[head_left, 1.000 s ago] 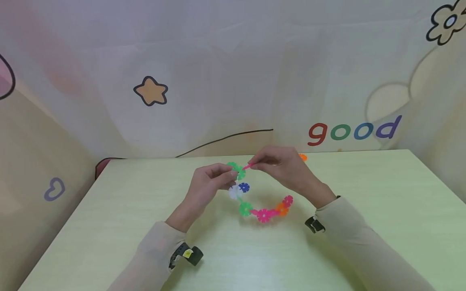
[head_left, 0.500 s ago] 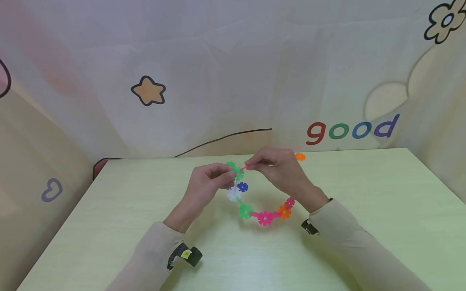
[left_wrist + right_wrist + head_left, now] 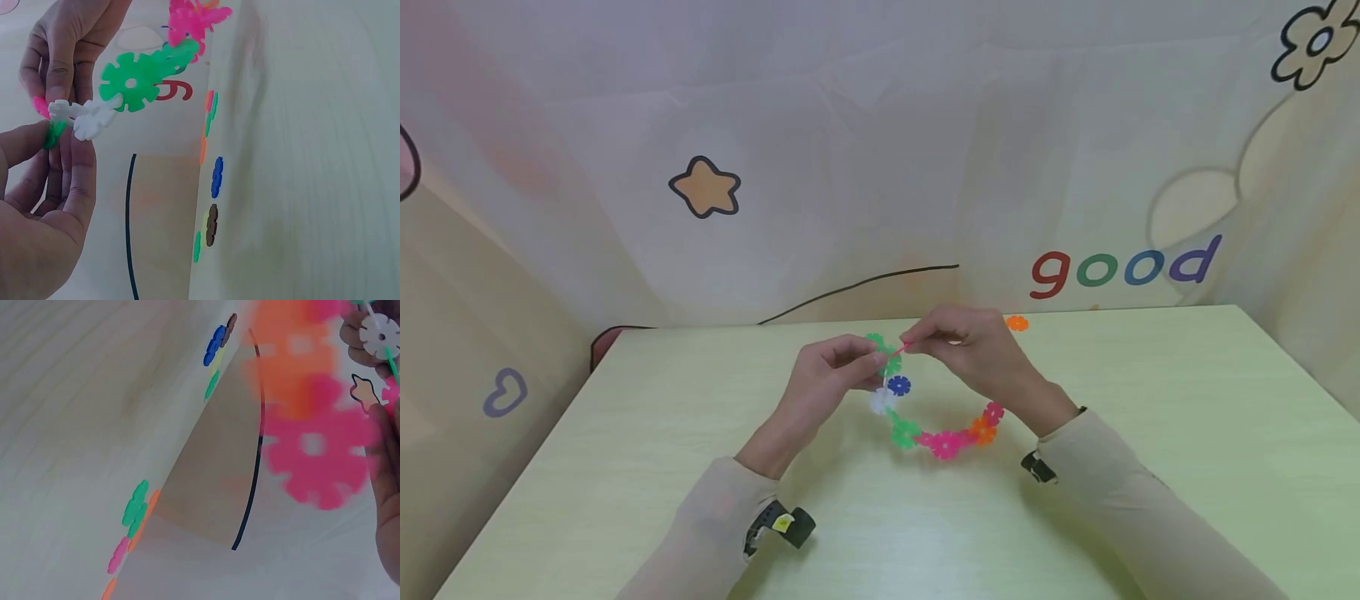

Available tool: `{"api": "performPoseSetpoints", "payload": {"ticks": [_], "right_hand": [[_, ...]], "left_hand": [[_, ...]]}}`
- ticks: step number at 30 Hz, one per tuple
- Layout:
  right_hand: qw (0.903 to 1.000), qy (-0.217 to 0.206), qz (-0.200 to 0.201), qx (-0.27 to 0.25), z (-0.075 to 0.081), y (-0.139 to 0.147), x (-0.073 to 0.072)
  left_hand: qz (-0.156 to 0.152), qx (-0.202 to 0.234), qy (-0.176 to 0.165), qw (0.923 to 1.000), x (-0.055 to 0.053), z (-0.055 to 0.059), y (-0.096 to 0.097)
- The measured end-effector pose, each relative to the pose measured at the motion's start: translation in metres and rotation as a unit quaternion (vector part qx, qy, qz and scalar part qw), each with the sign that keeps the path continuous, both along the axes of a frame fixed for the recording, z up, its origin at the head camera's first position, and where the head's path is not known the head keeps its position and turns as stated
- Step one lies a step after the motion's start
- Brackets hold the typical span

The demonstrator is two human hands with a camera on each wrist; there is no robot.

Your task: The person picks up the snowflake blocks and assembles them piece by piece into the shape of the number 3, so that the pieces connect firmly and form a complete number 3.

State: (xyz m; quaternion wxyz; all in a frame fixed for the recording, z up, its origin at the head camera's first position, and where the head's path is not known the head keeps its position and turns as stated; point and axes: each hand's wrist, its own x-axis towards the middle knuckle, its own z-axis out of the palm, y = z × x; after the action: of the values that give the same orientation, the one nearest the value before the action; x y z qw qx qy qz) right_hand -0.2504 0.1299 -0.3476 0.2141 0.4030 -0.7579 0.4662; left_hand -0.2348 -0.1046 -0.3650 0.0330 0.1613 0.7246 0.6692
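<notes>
Both hands work on a chain of interlocking flower-shaped plastic discs held above the table. My left hand (image 3: 831, 375) pinches a green disc (image 3: 55, 133) at one end, between thumb and fingers. With thumb and fingertips my right hand (image 3: 977, 350) grips a pink disc (image 3: 901, 348), seen edge-on, against that green one; how deep their slots join is hidden. From the left fingers the chain hangs in a curve: a white disc (image 3: 87, 119), a green disc (image 3: 131, 81), then pink discs (image 3: 946, 445) and an orange disc (image 3: 982, 432), its far end a pink disc (image 3: 319, 450).
Loose discs lie toward the table's back edge: a blue disc (image 3: 217, 177), a brown disc (image 3: 212, 225), green discs (image 3: 135, 503), a pink disc (image 3: 117, 555) and an orange disc (image 3: 1017, 323). A printed cloth (image 3: 850, 167) stands behind the pale table (image 3: 625, 467).
The right hand has brought the pink disc slightly left and down, closer into the green disc. The hanging chain sways a little. The left hand keeps its pinch.
</notes>
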Motion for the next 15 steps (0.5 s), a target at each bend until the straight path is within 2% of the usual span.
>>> {"api": "performPoseSetpoints", "payload": {"ticks": [8,10,12,15], "right_hand": [[0.9994,-0.013,0.026,0.018,0.002,-0.001,-0.002],[0.999,-0.026,0.017,0.031,0.003,0.002,-0.003],[0.9974,-0.054,-0.007,0.047,0.006,0.008,-0.005],[0.9871,-0.135,-0.063,0.059,0.01,0.023,-0.011]], "left_hand": [[0.003,-0.01,0.001,0.9999,-0.002,-0.002,-0.002],[0.004,-0.013,0.004,0.9999,-0.002,-0.002,-0.002],[0.005,-0.013,0.006,0.9999,-0.002,-0.002,-0.001],[0.007,-0.014,0.007,0.9999,-0.002,-0.001,-0.001]]}}
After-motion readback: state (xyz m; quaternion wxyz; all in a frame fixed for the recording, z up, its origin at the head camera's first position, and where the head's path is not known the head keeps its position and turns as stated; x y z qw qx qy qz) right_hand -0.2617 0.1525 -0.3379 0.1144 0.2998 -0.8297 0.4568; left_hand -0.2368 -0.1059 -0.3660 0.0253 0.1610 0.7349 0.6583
